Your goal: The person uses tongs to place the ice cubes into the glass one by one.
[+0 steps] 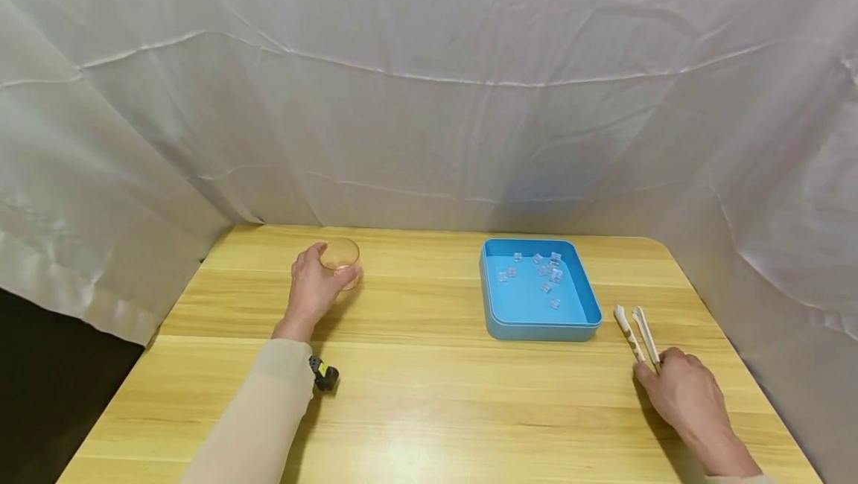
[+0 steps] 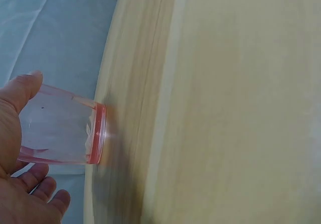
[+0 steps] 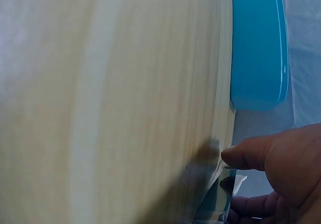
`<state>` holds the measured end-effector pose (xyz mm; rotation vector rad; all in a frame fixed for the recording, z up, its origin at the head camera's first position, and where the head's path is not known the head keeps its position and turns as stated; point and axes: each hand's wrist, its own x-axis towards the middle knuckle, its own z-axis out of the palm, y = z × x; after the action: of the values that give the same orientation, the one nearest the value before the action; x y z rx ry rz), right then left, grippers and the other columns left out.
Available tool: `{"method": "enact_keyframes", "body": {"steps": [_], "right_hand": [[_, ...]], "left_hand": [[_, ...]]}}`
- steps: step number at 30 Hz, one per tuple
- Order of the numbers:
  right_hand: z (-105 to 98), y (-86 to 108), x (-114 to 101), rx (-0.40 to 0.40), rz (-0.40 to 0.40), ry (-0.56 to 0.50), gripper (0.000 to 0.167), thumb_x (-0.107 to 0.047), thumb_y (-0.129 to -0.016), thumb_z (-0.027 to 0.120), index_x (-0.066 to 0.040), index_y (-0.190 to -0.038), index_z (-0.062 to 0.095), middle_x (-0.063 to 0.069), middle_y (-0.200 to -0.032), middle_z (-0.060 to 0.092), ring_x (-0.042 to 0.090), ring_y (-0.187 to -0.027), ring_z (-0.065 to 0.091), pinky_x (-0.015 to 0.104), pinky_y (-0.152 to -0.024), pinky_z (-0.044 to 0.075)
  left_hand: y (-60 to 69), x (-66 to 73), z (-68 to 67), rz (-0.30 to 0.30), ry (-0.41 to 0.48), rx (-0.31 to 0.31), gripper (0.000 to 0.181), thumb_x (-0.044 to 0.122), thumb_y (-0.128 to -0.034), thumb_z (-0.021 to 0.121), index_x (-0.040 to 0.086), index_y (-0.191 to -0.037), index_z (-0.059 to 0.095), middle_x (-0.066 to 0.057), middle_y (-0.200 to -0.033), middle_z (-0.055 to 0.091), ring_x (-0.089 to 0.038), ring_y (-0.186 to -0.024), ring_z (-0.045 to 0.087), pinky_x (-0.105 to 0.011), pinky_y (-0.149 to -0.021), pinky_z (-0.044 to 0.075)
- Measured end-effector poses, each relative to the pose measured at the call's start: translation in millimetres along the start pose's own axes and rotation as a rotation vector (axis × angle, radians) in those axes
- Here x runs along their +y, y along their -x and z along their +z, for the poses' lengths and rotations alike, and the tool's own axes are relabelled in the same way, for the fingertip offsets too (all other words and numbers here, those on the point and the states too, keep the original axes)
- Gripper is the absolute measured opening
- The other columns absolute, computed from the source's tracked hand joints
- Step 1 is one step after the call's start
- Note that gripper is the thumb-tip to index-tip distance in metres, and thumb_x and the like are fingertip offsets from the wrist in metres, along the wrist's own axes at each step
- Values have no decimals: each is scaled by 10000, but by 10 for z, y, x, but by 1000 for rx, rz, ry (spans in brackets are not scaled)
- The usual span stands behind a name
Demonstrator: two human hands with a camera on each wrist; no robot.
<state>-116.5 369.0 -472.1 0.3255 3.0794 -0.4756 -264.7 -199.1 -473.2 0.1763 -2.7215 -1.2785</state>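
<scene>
At the left of the table, my left hand (image 1: 311, 290) holds a clear, amber-tinted cup (image 1: 338, 249), thumb on the near side and fingers on the far side. The left wrist view shows the same cup (image 2: 57, 126) with a pinkish base close to the tabletop; whether it touches I cannot tell. On the right, my right hand (image 1: 689, 395) grips the near end of a pair of tongs (image 1: 647, 335). Their two pale arms are spread apart and point away from me, with nothing between the tips. Part of the tongs is hidden under the hand.
A blue square tray (image 1: 543, 332) stands right of centre, just left of the tong tips. Several clear ice-like cubes (image 1: 555, 275) lie scattered in it. Grey cloth (image 1: 429, 134) hangs behind and beside the wooden table (image 1: 415, 387).
</scene>
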Motion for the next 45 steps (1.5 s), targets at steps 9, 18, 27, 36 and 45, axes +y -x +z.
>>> {"method": "enact_keyframes", "body": {"steps": [9,18,27,36,45], "right_hand": [[18,-14,38,5,-4,5,394,-287,-1002,576,98,-918,605,148,-728,589,277,-641,534,438,-538,433],[4,-27,37,10,9,2,369,-294,-994,578,56,-878,599,146,-720,593,290,-640,555,466,-539,438],[16,-43,46,25,8,1,349,-288,-979,582,45,-876,606,144,-723,602,291,-640,560,464,-537,438],[26,-38,37,10,10,0,344,-278,-985,570,36,-845,585,129,-695,569,275,-618,521,426,-513,411],[27,-35,32,13,0,-2,336,-265,-986,556,20,-809,560,120,-671,544,268,-594,500,407,-496,397]], "left_hand": [[152,36,-7,30,-13,-24,926,468,-901,812,-48,-1545,392,-273,-1577,410,-430,-1463,349,-588,-1211,345],[314,58,24,44,14,-63,973,465,-902,817,6,-1606,327,-231,-1566,434,-410,-1445,374,-592,-1164,405],[443,90,77,82,37,-63,922,420,-896,833,41,-1586,354,-205,-1530,445,-389,-1418,378,-585,-1099,461],[591,177,171,121,41,-92,912,372,-867,870,0,-1546,389,-219,-1538,428,-388,-1402,418,-587,-1151,429],[789,314,297,154,55,-134,894,326,-845,888,-5,-1524,409,-193,-1458,466,-377,-1326,528,-557,-1107,494]]}}
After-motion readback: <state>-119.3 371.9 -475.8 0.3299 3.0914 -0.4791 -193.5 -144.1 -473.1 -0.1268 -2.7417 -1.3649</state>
